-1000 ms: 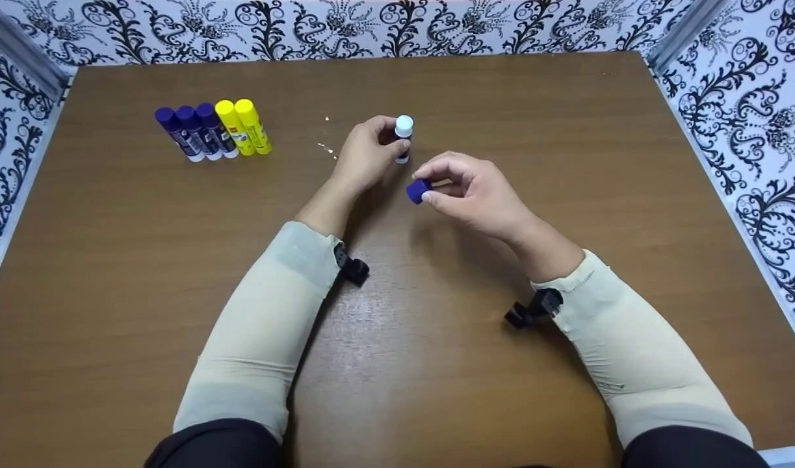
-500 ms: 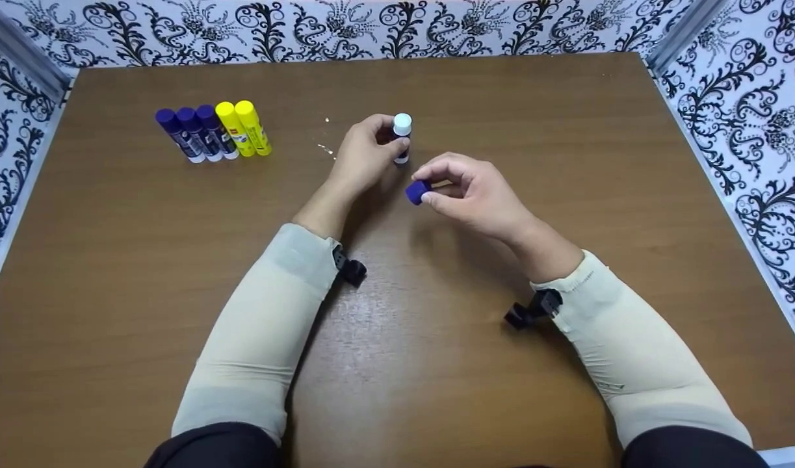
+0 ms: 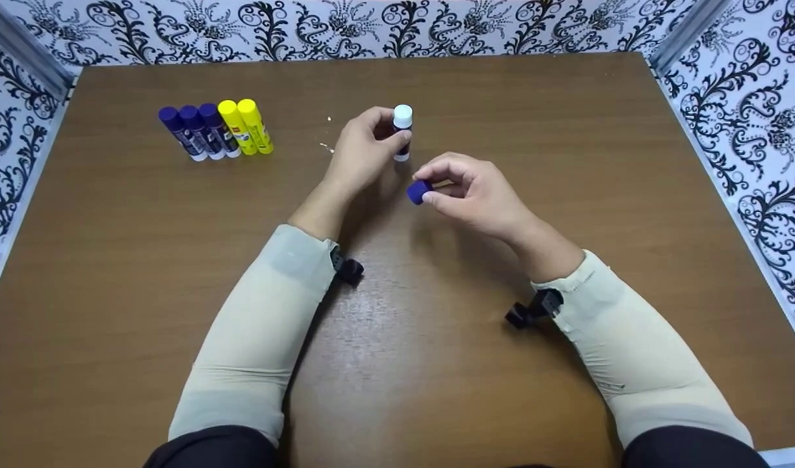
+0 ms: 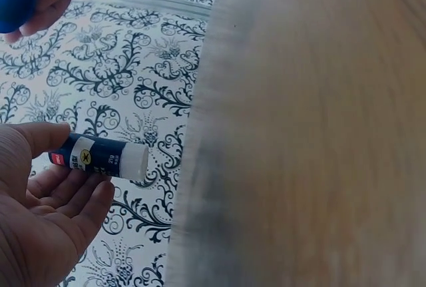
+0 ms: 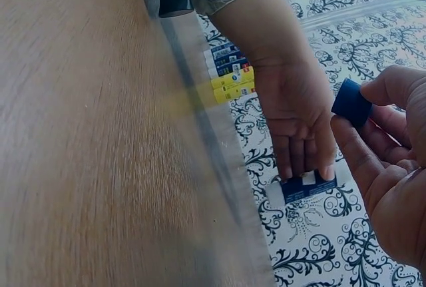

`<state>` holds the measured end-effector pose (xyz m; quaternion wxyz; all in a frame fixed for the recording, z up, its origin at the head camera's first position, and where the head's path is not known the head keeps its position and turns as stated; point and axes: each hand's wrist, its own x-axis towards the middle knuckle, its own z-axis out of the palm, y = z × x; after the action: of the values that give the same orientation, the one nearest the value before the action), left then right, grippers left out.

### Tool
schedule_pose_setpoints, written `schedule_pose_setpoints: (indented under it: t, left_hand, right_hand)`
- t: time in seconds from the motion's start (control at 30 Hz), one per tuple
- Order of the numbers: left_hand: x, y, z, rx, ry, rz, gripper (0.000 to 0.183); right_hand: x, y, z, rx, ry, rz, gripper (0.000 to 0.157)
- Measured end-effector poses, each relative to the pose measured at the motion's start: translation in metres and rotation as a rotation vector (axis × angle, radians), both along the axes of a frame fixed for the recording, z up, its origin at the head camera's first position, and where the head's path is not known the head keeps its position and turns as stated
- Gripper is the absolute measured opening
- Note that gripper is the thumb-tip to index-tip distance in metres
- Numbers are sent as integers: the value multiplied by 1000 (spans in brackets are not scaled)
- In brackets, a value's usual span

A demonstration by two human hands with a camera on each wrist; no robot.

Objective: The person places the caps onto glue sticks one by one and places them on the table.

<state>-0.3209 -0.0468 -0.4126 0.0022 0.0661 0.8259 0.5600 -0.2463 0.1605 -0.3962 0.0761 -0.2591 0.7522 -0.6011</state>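
Note:
My left hand (image 3: 363, 148) grips an uncapped glue stick (image 3: 402, 133) upright between thumb and fingers; its white top points up. In the left wrist view the dark blue label and white base of the glue stick (image 4: 96, 156) show. My right hand (image 3: 478, 192) pinches a purple-blue cap (image 3: 418, 192) between thumb and fingertips, just to the right of and nearer than the glue stick. The same cap (image 5: 351, 102) appears close up in the right wrist view, apart from the glue stick (image 5: 307, 187).
To the left, three purple-capped glue sticks (image 3: 199, 132) lie in a row beside two yellow ones (image 3: 246, 127) on the brown table (image 3: 143, 273). Small white crumbs (image 3: 327, 147) lie left of my left hand. Patterned walls (image 3: 397, 29) border the table.
My left hand has shifted slightly away from me with the glue stick. The right hand stays in place, holding the cap.

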Motion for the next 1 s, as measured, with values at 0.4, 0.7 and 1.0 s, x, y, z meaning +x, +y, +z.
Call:
schedule_pose_setpoints:
  t: [0.4,0.7,1.0]
  left_hand:
    - [14,-7,10,51,21,-10,32]
    - [26,-22,18,15,47,-19,33]
    - [43,-37,20,-53,61,-35,36]
  right_hand:
    - [-1,-1,-2,-4,-6,12,27]
    - [0,-1,-3,24,0,1,26]
    - [1,-1,-1,17,3,4,28]
